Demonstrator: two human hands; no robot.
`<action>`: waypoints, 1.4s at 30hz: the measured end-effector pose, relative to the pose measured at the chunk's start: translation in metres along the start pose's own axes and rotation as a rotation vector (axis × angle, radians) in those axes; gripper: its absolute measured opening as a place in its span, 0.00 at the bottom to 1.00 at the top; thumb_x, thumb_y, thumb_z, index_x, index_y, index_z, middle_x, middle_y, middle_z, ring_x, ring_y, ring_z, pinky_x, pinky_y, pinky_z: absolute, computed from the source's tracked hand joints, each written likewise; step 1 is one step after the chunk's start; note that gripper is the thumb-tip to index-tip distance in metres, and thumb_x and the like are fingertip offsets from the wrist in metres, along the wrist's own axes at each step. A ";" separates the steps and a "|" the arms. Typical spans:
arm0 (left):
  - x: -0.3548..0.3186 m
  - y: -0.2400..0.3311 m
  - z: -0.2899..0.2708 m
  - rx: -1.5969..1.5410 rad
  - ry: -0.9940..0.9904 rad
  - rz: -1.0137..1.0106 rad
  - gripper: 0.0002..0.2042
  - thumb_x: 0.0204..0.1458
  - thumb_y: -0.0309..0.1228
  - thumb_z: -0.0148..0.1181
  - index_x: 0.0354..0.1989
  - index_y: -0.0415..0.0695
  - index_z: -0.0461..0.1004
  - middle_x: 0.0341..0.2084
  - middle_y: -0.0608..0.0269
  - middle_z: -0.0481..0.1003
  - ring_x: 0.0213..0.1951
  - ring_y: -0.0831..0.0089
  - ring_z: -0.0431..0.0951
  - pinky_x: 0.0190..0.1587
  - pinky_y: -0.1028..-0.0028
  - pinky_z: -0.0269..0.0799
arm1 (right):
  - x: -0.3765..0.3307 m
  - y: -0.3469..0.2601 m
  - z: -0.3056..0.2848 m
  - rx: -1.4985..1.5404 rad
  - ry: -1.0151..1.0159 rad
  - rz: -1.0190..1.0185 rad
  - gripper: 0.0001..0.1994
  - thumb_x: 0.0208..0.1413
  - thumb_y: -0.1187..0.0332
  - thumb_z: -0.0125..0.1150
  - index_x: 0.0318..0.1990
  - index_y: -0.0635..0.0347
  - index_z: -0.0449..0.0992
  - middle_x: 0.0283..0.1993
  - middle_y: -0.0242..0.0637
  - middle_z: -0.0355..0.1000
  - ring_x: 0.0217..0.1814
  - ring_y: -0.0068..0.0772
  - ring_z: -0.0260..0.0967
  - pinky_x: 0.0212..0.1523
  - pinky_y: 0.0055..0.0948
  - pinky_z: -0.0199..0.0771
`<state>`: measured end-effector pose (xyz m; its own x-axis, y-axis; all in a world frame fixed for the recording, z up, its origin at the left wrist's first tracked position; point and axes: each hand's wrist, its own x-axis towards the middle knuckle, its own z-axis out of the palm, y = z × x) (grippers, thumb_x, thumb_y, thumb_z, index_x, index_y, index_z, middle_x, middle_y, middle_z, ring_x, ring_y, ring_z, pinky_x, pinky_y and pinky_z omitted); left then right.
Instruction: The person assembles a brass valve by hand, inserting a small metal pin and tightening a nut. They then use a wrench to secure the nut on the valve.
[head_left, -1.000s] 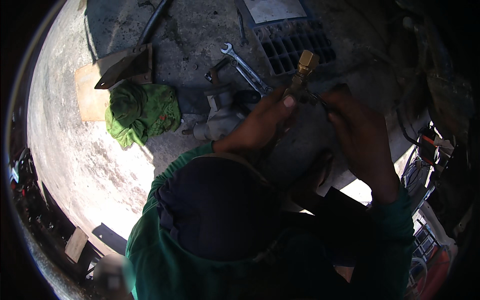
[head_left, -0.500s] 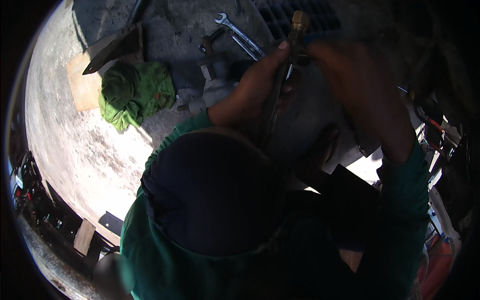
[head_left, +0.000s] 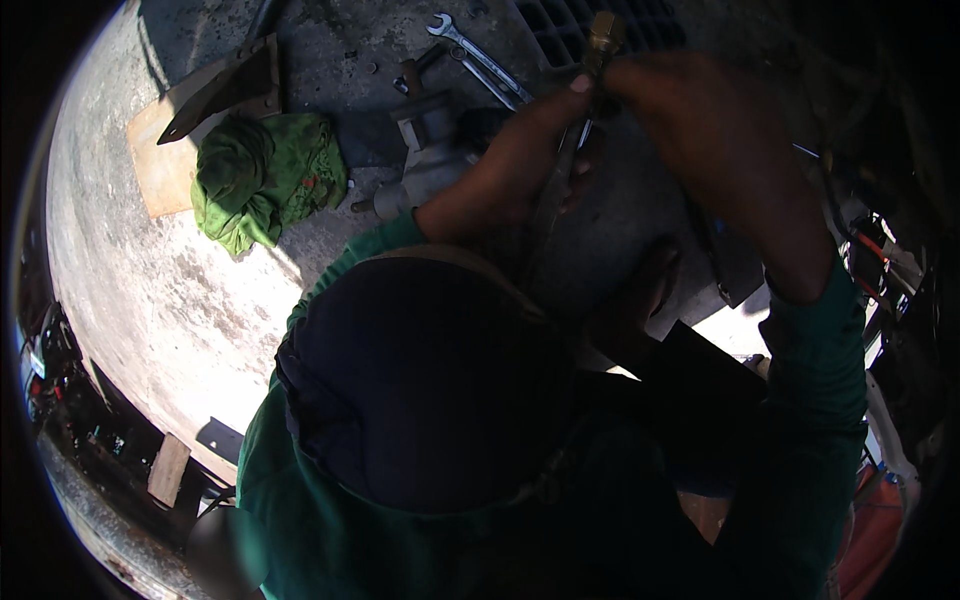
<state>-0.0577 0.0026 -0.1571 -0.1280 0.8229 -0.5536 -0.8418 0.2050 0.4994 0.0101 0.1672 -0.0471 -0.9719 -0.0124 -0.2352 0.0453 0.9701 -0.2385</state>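
While my left hand (head_left: 530, 140) grips the dark stem below a brass fitting (head_left: 603, 35), its thumb lies along the near side and its fingers curl underneath. That fitting stands up past the thumb, its hex end pointing away from me. My right hand (head_left: 690, 105) is bent over from the other side, its fingertips up against the stem; the back of the hand hides them, so I cannot tell how far they are closed or what they hold. A thin bright shaft (head_left: 585, 133) shows just under my left thumb. Both my wrists come out of green sleeves (head_left: 385, 240), and a dark cap (head_left: 430, 390) fills much of the lower middle.

Left of my left hand sits a grey metal housing (head_left: 425, 165), partly behind the forearm. Just beyond the hand, two wrenches (head_left: 485, 65) lie side by side at a slant. Past the fitting, a dark compartment tray (head_left: 545, 35) reaches the top edge.

Farther left, a crumpled green rag (head_left: 265, 175) rests partly over a tan board (head_left: 160, 185), with a dark metal plate (head_left: 225, 95) lying across the board's far part. All this is on a stained grey surface (head_left: 150, 290), sunlit brightly at lower left. Near its edge there, a wooden block (head_left: 168, 468) leans at a tilt.
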 end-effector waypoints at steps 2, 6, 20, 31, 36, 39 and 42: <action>0.003 -0.005 0.002 0.068 0.011 0.161 0.25 0.67 0.55 0.47 0.51 0.43 0.70 0.25 0.65 0.69 0.23 0.77 0.69 0.22 0.72 0.65 | -0.002 -0.001 0.003 -0.023 0.056 -0.014 0.10 0.62 0.69 0.56 0.48 0.54 0.79 0.46 0.44 0.80 0.46 0.52 0.78 0.43 0.45 0.77; 0.014 -0.023 0.002 0.242 0.147 0.464 0.21 0.67 0.45 0.55 0.54 0.38 0.68 0.34 0.57 0.74 0.33 0.74 0.75 0.33 0.70 0.71 | -0.010 -0.003 0.012 0.144 0.082 0.069 0.10 0.62 0.72 0.56 0.49 0.60 0.79 0.44 0.47 0.79 0.44 0.51 0.79 0.43 0.42 0.76; 0.019 -0.029 0.016 0.513 0.192 0.536 0.24 0.65 0.39 0.60 0.61 0.35 0.63 0.47 0.50 0.75 0.52 0.65 0.76 0.55 0.64 0.71 | -0.047 -0.013 0.066 0.765 0.329 0.515 0.10 0.64 0.72 0.60 0.49 0.63 0.82 0.30 0.40 0.78 0.34 0.22 0.75 0.35 0.26 0.72; 0.022 -0.037 0.013 0.578 0.239 0.561 0.23 0.64 0.40 0.62 0.58 0.36 0.65 0.42 0.51 0.77 0.45 0.65 0.79 0.49 0.64 0.74 | -0.046 -0.022 0.080 0.831 0.415 0.539 0.11 0.67 0.68 0.61 0.49 0.64 0.82 0.27 0.30 0.73 0.31 0.13 0.64 0.30 0.21 0.64; 0.021 -0.042 0.008 0.607 0.234 0.548 0.21 0.64 0.40 0.61 0.56 0.36 0.67 0.42 0.50 0.78 0.45 0.65 0.79 0.49 0.65 0.74 | -0.051 -0.022 0.084 0.871 0.323 0.629 0.11 0.67 0.69 0.59 0.50 0.64 0.82 0.29 0.32 0.75 0.31 0.16 0.68 0.32 0.23 0.67; 0.025 -0.048 0.005 0.505 0.175 0.592 0.21 0.64 0.40 0.61 0.56 0.37 0.68 0.43 0.49 0.77 0.48 0.65 0.79 0.50 0.65 0.73 | -0.049 -0.022 0.075 0.833 0.244 0.619 0.11 0.66 0.70 0.58 0.51 0.64 0.81 0.29 0.34 0.75 0.31 0.18 0.69 0.33 0.24 0.68; 0.027 -0.053 -0.002 0.534 0.165 0.605 0.21 0.64 0.40 0.60 0.57 0.36 0.68 0.45 0.47 0.77 0.50 0.64 0.78 0.52 0.63 0.72 | -0.053 -0.007 0.046 0.735 0.017 0.639 0.12 0.64 0.71 0.57 0.51 0.64 0.81 0.30 0.37 0.76 0.32 0.22 0.72 0.35 0.28 0.70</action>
<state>-0.0174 0.0123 -0.2000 -0.5898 0.7921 -0.1571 -0.2448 0.0100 0.9695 0.0719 0.1494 -0.0765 -0.7168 0.4729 -0.5124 0.6927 0.3995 -0.6004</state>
